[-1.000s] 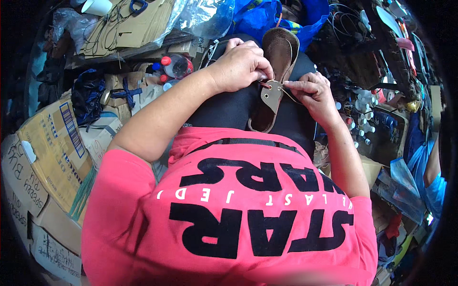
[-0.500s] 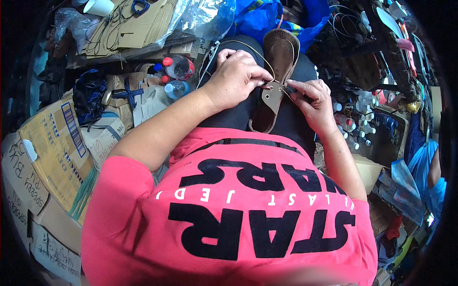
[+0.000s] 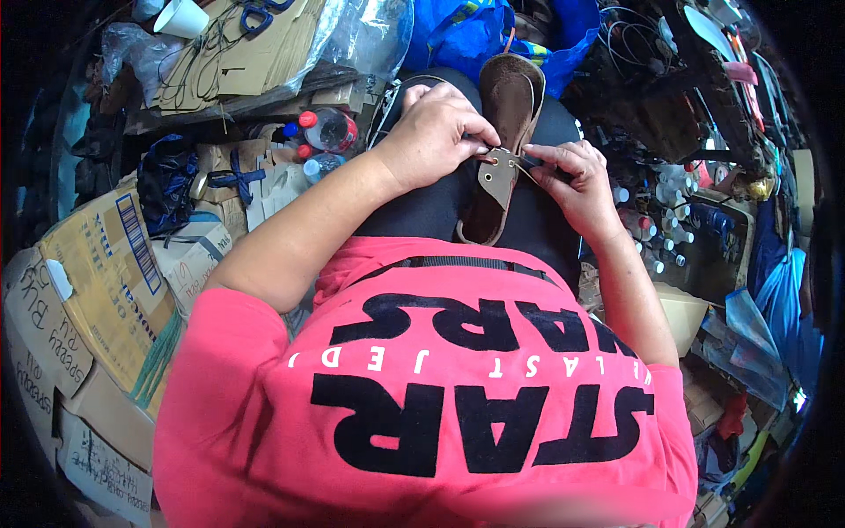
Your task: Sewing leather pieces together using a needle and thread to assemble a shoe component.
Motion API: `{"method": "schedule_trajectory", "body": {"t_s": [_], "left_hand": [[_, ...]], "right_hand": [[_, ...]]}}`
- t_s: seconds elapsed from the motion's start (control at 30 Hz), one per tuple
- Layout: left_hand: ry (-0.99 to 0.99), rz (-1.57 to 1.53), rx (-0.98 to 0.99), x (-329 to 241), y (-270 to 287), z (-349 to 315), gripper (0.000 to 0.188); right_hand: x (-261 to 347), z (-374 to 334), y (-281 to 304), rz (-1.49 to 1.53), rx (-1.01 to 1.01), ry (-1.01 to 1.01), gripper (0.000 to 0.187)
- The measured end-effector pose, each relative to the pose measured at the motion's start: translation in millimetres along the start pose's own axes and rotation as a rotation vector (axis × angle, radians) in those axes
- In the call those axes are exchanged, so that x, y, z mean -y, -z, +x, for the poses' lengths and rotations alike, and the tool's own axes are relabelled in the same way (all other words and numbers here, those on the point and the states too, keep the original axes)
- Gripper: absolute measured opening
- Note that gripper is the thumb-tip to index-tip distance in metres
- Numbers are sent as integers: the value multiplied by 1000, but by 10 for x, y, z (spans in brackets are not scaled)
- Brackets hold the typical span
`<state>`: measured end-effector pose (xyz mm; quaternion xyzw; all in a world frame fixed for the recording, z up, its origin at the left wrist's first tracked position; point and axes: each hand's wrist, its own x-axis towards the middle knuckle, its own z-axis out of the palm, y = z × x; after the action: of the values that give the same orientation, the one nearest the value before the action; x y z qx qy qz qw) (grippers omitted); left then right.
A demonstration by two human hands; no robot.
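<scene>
shoe (image 3: 510, 97) on lap (image 3: 421, 209); left hand (image 3: 436, 134) bunched near its eyelets (image 3: 495, 161), grip hidden; right hand (image 3: 576, 180) pinching lace (image 3: 524, 165); at left, red-capped bottle (image 3: 331, 131), contents unclear.

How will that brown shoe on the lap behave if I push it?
The brown shoe probably bends easily: it looks thin-walled. It may tip or slide, lying on rounded thighs. It's likely light, looking hollow and open.

Cartons (image 3: 110, 286), bottles (image 3: 330, 132) and a shoe (image 3: 498, 183) suggest a cluttered workshop.
</scene>
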<state>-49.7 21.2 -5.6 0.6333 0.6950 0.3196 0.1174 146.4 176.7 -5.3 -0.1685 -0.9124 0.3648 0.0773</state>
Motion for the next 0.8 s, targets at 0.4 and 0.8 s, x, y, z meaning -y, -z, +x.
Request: {"method": "schedule_trajectory", "body": {"t_s": [0.4, 0.8], "left_hand": [[60, 178, 30, -102, 52, -8, 21], [121, 56, 82, -97, -76, 71, 13]], "right_hand": [[50, -3, 22, -19, -5, -10, 29], [41, 11, -89, 11, -63, -34, 27]]}}
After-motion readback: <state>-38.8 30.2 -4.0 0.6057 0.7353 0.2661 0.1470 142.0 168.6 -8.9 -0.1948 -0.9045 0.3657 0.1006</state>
